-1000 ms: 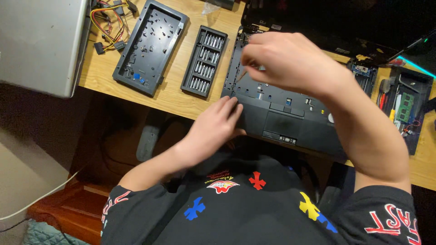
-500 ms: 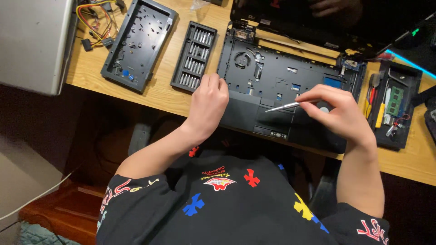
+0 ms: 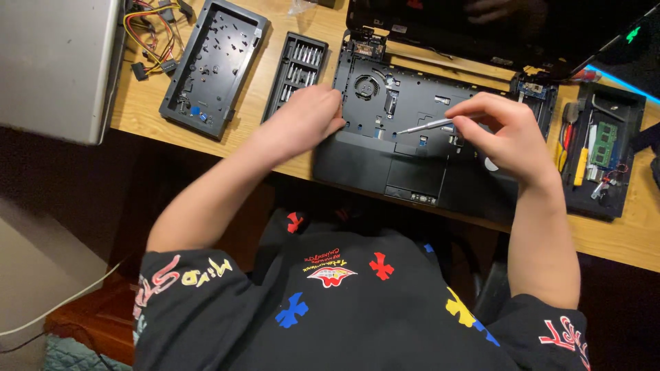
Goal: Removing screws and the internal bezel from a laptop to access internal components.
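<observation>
Your right grip (image 3: 505, 134) pinches the screwdriver (image 3: 426, 126), shaft pointing left over the laptop (image 3: 412, 103); your left grip (image 3: 306, 120) lies flat, empty, nearer the tip.

A home repair corner: a wooden desk (image 3: 148, 110) holds a dismantled black laptop (image 3: 412, 130), a screwdriver bit case (image 3: 297, 72), a parts tray (image 3: 605, 148), loose coloured cables (image 3: 148, 27) and a silver computer case (image 3: 55, 65).
</observation>
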